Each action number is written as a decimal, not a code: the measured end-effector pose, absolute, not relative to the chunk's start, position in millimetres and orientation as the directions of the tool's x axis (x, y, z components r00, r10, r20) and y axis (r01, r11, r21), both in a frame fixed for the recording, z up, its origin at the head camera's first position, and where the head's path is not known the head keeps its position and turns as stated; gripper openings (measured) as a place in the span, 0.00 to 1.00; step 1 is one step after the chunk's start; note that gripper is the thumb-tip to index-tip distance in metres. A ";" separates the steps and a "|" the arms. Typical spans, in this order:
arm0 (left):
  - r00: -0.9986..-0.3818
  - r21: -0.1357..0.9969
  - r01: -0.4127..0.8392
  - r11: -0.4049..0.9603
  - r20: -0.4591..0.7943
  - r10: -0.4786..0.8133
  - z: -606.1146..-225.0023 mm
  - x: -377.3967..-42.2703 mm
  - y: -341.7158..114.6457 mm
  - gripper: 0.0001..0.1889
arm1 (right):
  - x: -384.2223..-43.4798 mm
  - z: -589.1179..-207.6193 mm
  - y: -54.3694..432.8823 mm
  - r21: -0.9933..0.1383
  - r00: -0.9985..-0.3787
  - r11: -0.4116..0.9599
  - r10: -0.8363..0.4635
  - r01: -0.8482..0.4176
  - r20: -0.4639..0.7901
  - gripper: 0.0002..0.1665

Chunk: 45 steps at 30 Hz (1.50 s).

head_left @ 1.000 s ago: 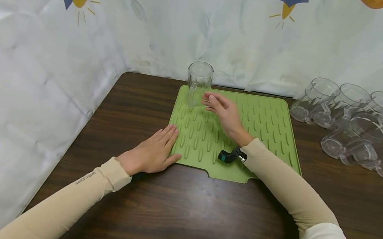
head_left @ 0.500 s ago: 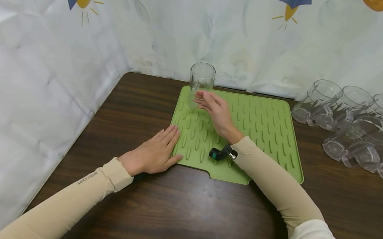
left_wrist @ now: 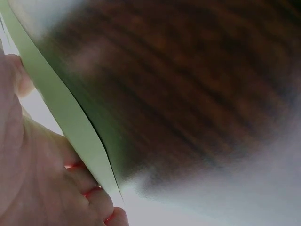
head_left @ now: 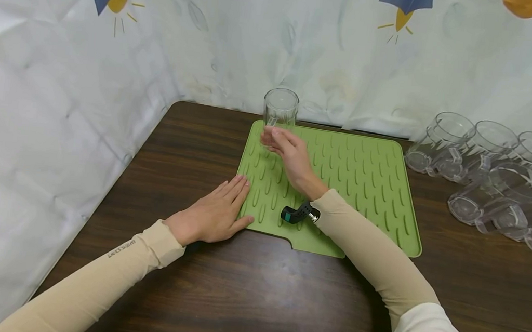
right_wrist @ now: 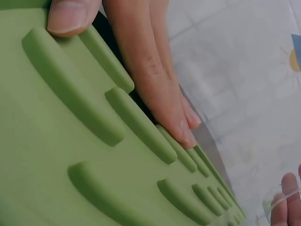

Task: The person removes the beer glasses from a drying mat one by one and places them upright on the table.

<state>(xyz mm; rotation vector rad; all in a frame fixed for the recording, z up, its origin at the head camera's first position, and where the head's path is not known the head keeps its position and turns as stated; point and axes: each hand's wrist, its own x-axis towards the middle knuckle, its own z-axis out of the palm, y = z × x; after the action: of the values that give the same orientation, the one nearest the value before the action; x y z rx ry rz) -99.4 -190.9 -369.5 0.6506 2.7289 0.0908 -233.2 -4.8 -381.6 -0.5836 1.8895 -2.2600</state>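
Note:
A clear mug [head_left: 281, 103] stands upright at the back left corner of the ridged green drying mat [head_left: 358, 183]. My right hand [head_left: 294, 160] is at the mug's near side, its curled fingers at the handle and partly seen through the clear wall. In the right wrist view, the right-hand fingers [right_wrist: 288, 200] overlap a clear curved edge at the lower right. My left hand [head_left: 213, 209] lies palm down across the mat's left edge, fingers straight and thumb spread. Its palm [left_wrist: 47, 179] shows beside the mat's edge in the left wrist view.
Several clear mugs with handles, one a front mug [head_left: 494, 192], stand grouped on the dark wooden table [head_left: 237, 294] right of the mat. A patterned white curtain [head_left: 238, 39] hangs close behind the table and along its left side.
My right hand has moved left across the mat to the mug, its fingers curling in at the handle. The left hand and the mug stay in place.

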 end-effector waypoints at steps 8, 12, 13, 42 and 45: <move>-0.838 0.132 0.438 0.889 -0.298 0.457 -369.5 -98.8 -188.8 0.43 | -230.1 -379.3 -3.1 -0.968 -0.927 -0.219 -0.324 -0.122 0.191 0.23; -0.838 0.132 0.440 0.888 -0.294 0.459 -369.0 -98.7 -187.6 0.43 | -227.9 -378.1 -1.5 -0.966 -0.929 -0.225 -0.313 -0.127 0.195 0.21; -0.838 0.132 0.440 0.888 -0.294 0.459 -368.8 -98.6 -187.4 0.43 | -227.2 -377.8 -1.2 -0.966 -0.930 -0.222 -0.309 -0.132 0.198 0.21; -0.840 0.138 0.440 0.887 -0.286 0.461 -369.2 -98.2 -190.3 0.42 | -211.1 -363.2 15.0 -0.977 -0.930 -0.138 -0.307 -0.165 0.200 0.21; -0.841 0.135 0.442 0.887 -0.280 0.462 -370.4 -98.3 -191.7 0.42 | -209.2 -361.8 17.6 -0.977 -0.923 -0.137 -0.329 -0.162 0.200 0.22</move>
<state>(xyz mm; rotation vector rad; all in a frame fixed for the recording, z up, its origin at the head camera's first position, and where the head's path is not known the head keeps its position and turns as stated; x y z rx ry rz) -98.3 -191.7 -370.4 0.6763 2.7491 0.0936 -209.2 17.6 -361.8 -0.5696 1.9845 -2.2141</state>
